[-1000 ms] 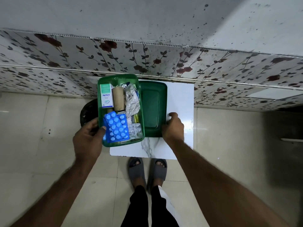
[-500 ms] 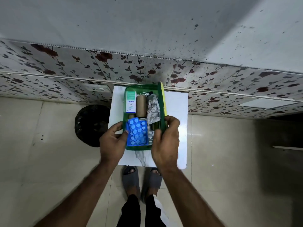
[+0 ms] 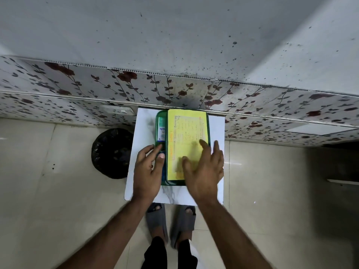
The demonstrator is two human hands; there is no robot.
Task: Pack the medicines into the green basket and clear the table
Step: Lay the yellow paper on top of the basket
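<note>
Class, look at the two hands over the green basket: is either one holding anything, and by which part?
Neither grips anything. The right hand lies flat on the yellow sheet; the left hand touches the green basket at its left rim.

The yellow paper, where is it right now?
In the head view the yellow paper lies across the top of the green basket on the white table, under the right hand.
</note>
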